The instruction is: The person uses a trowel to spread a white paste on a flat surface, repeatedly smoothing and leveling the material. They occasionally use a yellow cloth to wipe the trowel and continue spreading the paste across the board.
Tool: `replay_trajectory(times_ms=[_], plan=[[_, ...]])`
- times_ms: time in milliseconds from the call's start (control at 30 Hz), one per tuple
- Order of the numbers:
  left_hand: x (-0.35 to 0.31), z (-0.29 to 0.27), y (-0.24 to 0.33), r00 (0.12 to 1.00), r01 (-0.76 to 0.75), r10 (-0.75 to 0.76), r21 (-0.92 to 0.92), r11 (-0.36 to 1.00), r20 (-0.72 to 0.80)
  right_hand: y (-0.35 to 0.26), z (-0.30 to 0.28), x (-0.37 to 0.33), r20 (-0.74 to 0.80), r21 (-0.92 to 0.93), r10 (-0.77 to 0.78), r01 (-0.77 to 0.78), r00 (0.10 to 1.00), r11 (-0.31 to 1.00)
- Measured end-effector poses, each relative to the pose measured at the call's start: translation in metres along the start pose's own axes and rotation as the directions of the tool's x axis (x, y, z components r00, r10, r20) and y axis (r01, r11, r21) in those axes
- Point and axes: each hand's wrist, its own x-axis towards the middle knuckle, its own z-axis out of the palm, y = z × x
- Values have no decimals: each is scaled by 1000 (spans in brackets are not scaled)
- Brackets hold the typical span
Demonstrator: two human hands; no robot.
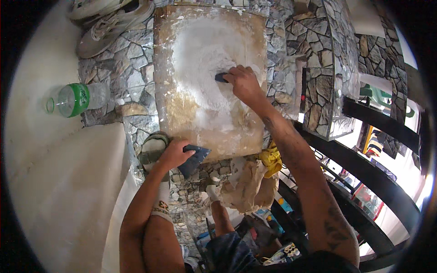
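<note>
On the stone-patterned tiled floor (132, 59) lies a flat, square wooden board (168, 91), its top smeared and heaped with white powdery filler (200, 59). The right hand (243, 82) is stretched out over the middle of the board, fingers curled tight round a small dark scraper (221, 77) whose edge sits in the white heap. The left hand (172, 154) rests at the near edge of the board, gripping a wider dark blue-grey putty blade (195, 159) that points toward the board's lower rim, just beside a sandalled foot (152, 150). Judging by its look, the white stuff is soft and loose where dry, pasty where worked, so it would smear and cling rather than lift cleanly; it wants to be pushed and gathered with a blade edge, not pinched. Both blades look thin, light and stiff, best held at the thick back with the thumb on top, as they are held now. The board seems rigid and fairly heavy, dusty and thus slippery on top; its bare edges offer the surest hold. Well apart to the left, a clear plastic bottle with a green label (75, 98) lies on its side, worn pale shoes (109, 22) sit at the top left, and crumpled brown paper with a yellow rag (255, 175) lies near the board's lower right corner.
</note>
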Motion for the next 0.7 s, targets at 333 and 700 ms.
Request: replay_trajectory(times_ms=[333, 700], plan=[[-2, -1, 3, 997, 75, -73, -55, 996, 36, 15, -24, 34, 17, -117, 19, -16, 1000, 993], [-6, -4, 3, 997, 74, -74, -28, 997, 14, 4, -45, 2, 40, 8, -12, 12, 999, 1000]])
